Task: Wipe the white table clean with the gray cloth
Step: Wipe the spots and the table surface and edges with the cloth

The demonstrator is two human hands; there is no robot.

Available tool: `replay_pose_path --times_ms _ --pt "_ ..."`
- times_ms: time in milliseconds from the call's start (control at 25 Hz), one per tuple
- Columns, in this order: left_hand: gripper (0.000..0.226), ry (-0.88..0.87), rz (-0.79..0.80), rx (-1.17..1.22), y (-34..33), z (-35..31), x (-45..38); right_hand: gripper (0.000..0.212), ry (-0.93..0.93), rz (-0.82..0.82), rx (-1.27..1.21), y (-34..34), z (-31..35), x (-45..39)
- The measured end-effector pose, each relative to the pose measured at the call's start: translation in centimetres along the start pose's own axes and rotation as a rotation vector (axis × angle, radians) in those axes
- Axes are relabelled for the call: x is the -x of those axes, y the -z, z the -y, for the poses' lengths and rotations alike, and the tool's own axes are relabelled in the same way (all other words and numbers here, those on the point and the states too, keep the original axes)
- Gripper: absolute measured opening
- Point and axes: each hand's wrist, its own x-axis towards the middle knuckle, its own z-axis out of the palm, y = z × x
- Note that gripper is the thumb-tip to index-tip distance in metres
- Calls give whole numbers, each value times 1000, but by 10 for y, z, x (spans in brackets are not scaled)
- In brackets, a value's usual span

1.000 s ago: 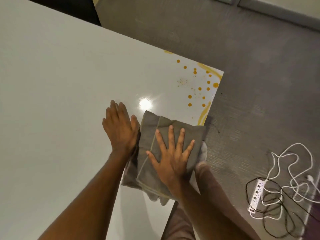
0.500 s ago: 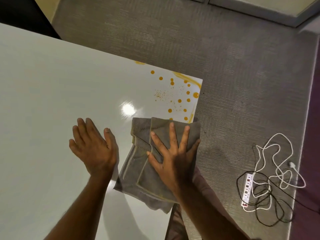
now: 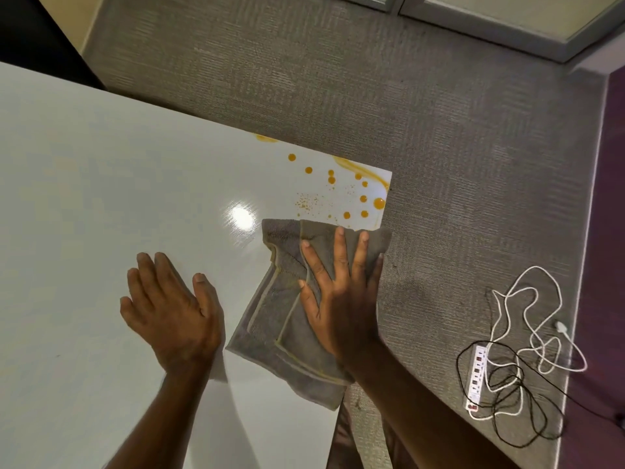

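One folded gray cloth (image 3: 291,319) lies at the white table (image 3: 101,198) corner's right edge, pinned under the flat, spread right hand (image 3: 341,299). The left hand (image 3: 169,309) rests open and empty on bare tabletop beside it. Orange spots (image 3: 341,191) sit just beyond the cloth's far edge, unwiped. Wiping seems under way; next probably calls for pushing the cloth forward across them.
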Motion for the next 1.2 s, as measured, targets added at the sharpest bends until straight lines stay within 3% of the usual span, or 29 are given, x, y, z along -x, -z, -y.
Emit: replay_pose_path --times_ms 520,920,1200 --pt "66 -5 0 -1 -2 1 -1 62 82 -166 16 6 -30 -84" --pt "67 -5 20 -94 0 0 -2 65 258 -41 94 21 -43 -145" --pt "68 4 27 -143 -2 1 -3 65 464 -12 101 27 15 -204"
